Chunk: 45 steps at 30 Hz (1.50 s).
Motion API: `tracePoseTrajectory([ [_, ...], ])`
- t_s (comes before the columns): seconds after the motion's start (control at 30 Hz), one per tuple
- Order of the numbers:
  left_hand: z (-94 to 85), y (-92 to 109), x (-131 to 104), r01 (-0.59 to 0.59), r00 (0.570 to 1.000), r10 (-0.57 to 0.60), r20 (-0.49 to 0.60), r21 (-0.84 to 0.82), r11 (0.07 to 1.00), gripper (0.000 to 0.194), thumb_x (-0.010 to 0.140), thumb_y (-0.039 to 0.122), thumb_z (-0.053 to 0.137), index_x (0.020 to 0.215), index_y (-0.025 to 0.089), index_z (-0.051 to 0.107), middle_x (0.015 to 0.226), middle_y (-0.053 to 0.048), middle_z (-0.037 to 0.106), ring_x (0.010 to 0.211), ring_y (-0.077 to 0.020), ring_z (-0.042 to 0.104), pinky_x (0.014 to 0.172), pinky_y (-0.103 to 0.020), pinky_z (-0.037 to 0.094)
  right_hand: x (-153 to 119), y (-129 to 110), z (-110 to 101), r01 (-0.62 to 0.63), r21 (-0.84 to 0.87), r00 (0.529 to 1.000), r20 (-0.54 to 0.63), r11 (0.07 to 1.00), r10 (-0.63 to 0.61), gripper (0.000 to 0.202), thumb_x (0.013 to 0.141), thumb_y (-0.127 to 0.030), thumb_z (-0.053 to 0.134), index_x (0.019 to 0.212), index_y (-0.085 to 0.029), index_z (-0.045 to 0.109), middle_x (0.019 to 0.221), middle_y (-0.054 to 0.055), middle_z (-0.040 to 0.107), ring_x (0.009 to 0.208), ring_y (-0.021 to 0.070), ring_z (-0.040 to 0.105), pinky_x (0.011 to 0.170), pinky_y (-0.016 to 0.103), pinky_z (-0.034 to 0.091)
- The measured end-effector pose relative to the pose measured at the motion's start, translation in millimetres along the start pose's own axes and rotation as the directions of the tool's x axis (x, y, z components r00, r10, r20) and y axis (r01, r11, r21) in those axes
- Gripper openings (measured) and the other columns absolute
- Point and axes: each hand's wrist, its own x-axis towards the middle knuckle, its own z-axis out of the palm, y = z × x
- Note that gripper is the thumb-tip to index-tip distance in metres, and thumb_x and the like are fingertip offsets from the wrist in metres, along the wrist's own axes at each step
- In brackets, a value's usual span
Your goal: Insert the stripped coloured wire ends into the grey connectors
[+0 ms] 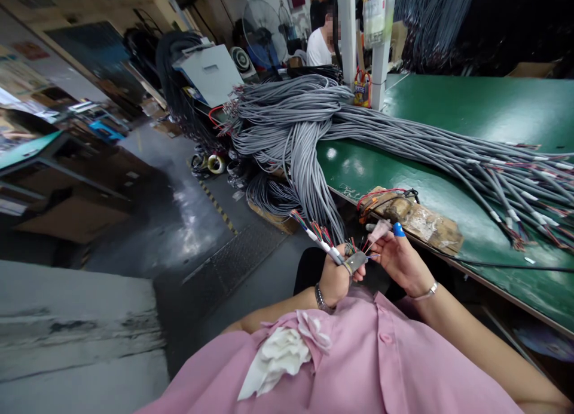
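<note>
My left hand [337, 281] is closed round a small bunch of grey cables [332, 254] with white sleeves. Coloured wire ends fan out from the bunch at its upper left. A grey covering [356, 261] with a yellowish band sits on my left thumb. Beside it, my right hand [401, 263] has its fingers pinched at thin stripped wires [368, 250] coming out near the left thumb. A blue cover [398, 229] is on one right digit, and a pale pinkish wrap [379, 230] shows at the fingertips. Exactly which wires the right fingers grip is too small to tell.
A large pile of grey cables [287, 118] drapes over the green table [470, 103] and its edge. On the near edge lies a taped wooden block [417, 220] with red and black leads. Cable ends lie at right. A person [319, 46] sits beyond a white post [347, 37].
</note>
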Motion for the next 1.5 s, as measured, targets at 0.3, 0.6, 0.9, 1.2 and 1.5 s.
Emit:
tracePoseTrajectory([
  [0.3,0.3,-1,0,-0.025,0.999,0.025,-0.046,0.019,1.0,0.029,0.076,0.042,0.065,0.07,0.015,0.057,0.056,0.0,0.061,0.043,-0.0076,0.051,0.042,-0.019,0.037,-8,-1,-2,-0.029,-0.212,0.998,0.04,0.977,0.038,0.031,0.08,-0.049,0.064,0.085,-0.018,0.068,0.081,0.004,0.064,0.067,0.0127,0.055,0.06,0.025,0.045],
  [0.6,-3.1,-4,2,0.026,0.999,-0.027,0.026,0.038,0.999,0.032,0.074,0.046,0.066,0.072,0.015,0.059,0.058,-0.002,0.064,0.045,-0.0091,0.054,0.044,-0.019,0.04,-15,6,7,0.037,-0.357,0.999,-0.002,0.933,-0.041,0.016,0.071,-0.027,0.076,0.071,-0.018,0.064,0.062,-0.002,0.058,0.054,0.0095,0.046,0.053,0.023,0.037],
  [0.9,-6.8,-2,6,0.117,0.99,-0.104,0.1,-0.137,0.984,0.035,0.072,0.046,0.068,0.062,0.014,0.057,0.053,-0.002,0.061,0.042,-0.0092,0.052,0.041,-0.021,0.038,-9,15,3,-0.073,-0.205,0.987,0.125,0.976,0.1,0.015,0.073,-0.03,0.073,0.074,-0.019,0.063,0.062,0.0,0.061,0.056,0.013,0.053,0.057,0.028,0.043],
  [1.2,-9.3,-6,5,0.113,0.994,-0.11,0.029,-0.138,0.984,0.031,0.065,0.04,0.074,0.066,0.015,0.056,0.051,0.001,0.059,0.04,-0.0075,0.05,0.041,-0.019,0.037,-8,19,3,-0.029,-0.2,0.998,0.049,0.979,0.04,0.018,0.079,-0.035,0.069,0.075,-0.018,0.064,0.068,0.001,0.06,0.057,0.0109,0.05,0.056,0.024,0.042],
  [1.5,-6.5,-11,5,0.054,0.998,-0.052,0.03,-0.095,0.994,0.028,0.07,0.039,0.071,0.066,0.015,0.057,0.05,0.001,0.059,0.04,-0.0084,0.05,0.041,-0.02,0.038,-18,16,10,0.0,-0.253,1.0,-0.007,0.967,-0.002,0.021,0.077,-0.035,0.071,0.068,-0.018,0.061,0.06,-0.002,0.055,0.054,0.01,0.047,0.055,0.024,0.039],
])
